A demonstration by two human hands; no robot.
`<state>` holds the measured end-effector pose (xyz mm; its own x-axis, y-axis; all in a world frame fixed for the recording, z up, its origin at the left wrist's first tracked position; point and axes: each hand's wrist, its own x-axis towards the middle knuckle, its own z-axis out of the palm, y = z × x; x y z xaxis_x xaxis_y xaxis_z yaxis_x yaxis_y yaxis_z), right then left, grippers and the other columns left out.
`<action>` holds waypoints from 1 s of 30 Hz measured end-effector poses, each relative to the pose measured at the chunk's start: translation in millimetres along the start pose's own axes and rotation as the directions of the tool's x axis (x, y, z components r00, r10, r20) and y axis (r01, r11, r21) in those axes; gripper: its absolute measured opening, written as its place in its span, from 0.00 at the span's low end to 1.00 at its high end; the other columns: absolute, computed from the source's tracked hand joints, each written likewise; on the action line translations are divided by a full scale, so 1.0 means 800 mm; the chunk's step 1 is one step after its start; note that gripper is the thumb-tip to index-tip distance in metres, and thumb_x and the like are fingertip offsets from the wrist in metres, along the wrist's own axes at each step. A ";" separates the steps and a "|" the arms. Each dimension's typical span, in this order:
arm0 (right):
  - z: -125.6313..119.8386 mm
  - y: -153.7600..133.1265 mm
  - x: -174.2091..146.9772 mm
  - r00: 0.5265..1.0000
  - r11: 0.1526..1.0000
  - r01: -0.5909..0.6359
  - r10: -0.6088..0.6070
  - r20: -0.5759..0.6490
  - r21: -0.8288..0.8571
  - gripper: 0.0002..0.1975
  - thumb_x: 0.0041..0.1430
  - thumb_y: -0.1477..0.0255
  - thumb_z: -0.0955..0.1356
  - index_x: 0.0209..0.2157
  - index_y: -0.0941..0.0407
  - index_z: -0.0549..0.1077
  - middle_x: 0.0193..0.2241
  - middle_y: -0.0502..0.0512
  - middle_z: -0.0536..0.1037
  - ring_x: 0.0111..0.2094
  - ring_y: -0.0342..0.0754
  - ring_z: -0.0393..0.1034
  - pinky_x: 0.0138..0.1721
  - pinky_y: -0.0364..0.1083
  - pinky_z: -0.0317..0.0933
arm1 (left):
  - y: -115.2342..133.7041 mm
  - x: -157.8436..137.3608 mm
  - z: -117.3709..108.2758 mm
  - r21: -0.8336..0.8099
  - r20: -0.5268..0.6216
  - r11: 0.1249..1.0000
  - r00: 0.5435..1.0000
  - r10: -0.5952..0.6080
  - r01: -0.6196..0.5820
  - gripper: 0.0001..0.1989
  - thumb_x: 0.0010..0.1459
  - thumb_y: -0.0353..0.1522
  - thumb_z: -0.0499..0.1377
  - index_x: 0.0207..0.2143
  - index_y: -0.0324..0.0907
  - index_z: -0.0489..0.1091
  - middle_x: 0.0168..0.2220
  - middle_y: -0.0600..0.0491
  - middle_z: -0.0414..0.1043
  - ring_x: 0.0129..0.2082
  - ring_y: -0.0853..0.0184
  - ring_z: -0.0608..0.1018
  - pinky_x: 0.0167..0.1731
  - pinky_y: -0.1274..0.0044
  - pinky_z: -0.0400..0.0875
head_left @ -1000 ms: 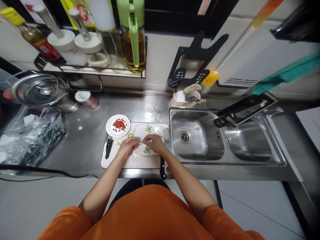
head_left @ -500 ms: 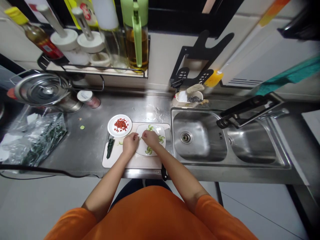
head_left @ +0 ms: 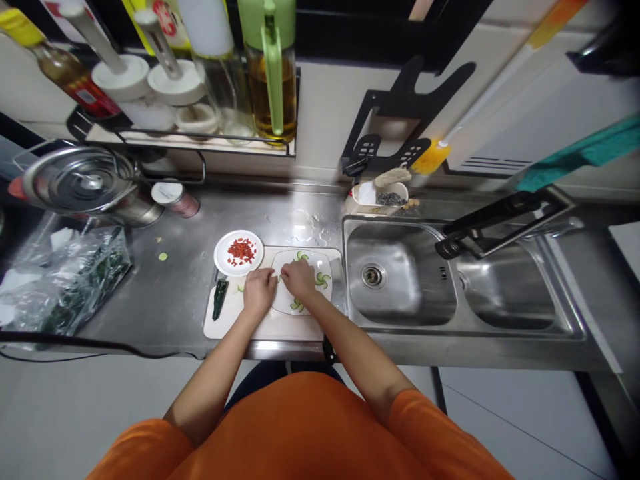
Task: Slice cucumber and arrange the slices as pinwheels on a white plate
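Observation:
My left hand point(head_left: 259, 292) is closed, its thumb and fingertips pinched together over the cutting board point(head_left: 265, 329); what they hold is too small to make out. Facing it, my right hand point(head_left: 299, 279) pinches a small pale green bit, apparently a cucumber slice, above the left part of a squarish white plate point(head_left: 284, 303). Curved cucumber slices point(head_left: 323, 280) lie fanned in groups on this plate. A dark green cucumber piece point(head_left: 219, 299) rests at the board's left end. Behind my left hand, a round white plate point(head_left: 219, 255) bears small red pieces point(head_left: 241, 251).
A black handle point(head_left: 329, 350) juts over the counter's front edge beside my right forearm. The double sink point(head_left: 400, 273) lies to the right. Leftward are a plastic bag of greens point(head_left: 95, 280), a small can point(head_left: 176, 199) and a lidded pot point(head_left: 90, 183). Bottles point(head_left: 273, 87) stand on a rack.
My right hand has shifted slightly left and turned over the plate, its fingers still pinched. My left hand stays nearly in place. The whole view has moved a little.

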<state>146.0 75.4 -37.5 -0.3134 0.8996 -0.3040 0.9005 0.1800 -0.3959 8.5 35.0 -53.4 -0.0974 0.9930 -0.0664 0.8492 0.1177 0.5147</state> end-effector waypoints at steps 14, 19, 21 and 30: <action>0.025 0.011 -0.063 0.974 0.984 0.139 -0.157 -0.162 -0.115 0.14 0.62 0.72 0.60 0.47 0.55 0.71 0.43 0.61 0.71 0.46 0.56 0.55 0.38 0.50 0.54 | 0.009 -0.059 -0.011 0.195 0.156 0.942 0.957 0.245 -0.273 0.22 0.59 0.36 0.51 0.55 0.41 0.64 0.56 0.43 0.63 0.53 0.52 0.62 0.47 0.62 0.59; 0.035 0.012 -0.065 0.962 0.961 0.218 -0.241 -0.131 -0.168 0.18 0.62 0.72 0.60 0.53 0.56 0.66 0.50 0.62 0.68 0.51 0.57 0.53 0.42 0.52 0.55 | 0.019 -0.062 -0.007 0.287 0.191 0.932 0.967 0.169 -0.219 0.23 0.60 0.37 0.51 0.56 0.41 0.63 0.58 0.42 0.61 0.53 0.50 0.61 0.46 0.61 0.58; 0.038 0.015 -0.065 0.956 0.953 0.242 -0.266 -0.119 -0.184 0.19 0.62 0.74 0.59 0.54 0.57 0.65 0.52 0.63 0.67 0.54 0.58 0.51 0.44 0.53 0.55 | 0.021 -0.063 -0.008 0.301 0.194 0.931 0.969 0.153 -0.207 0.23 0.60 0.37 0.50 0.57 0.41 0.62 0.58 0.42 0.61 0.53 0.51 0.61 0.46 0.61 0.57; 0.038 0.017 -0.064 0.959 0.953 0.247 -0.266 -0.098 -0.174 0.20 0.63 0.75 0.58 0.56 0.57 0.64 0.54 0.63 0.66 0.57 0.59 0.50 0.47 0.55 0.53 | 0.024 -0.066 -0.004 0.290 0.185 0.942 0.976 0.119 -0.170 0.24 0.60 0.36 0.50 0.58 0.42 0.61 0.58 0.42 0.60 0.54 0.50 0.61 0.47 0.61 0.57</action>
<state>165.0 19.7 -53.1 -0.5106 0.8539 -0.1012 0.8336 0.4627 -0.3016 28.2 -15.2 -37.5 0.1020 0.9816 -0.1614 0.9669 -0.0597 0.2480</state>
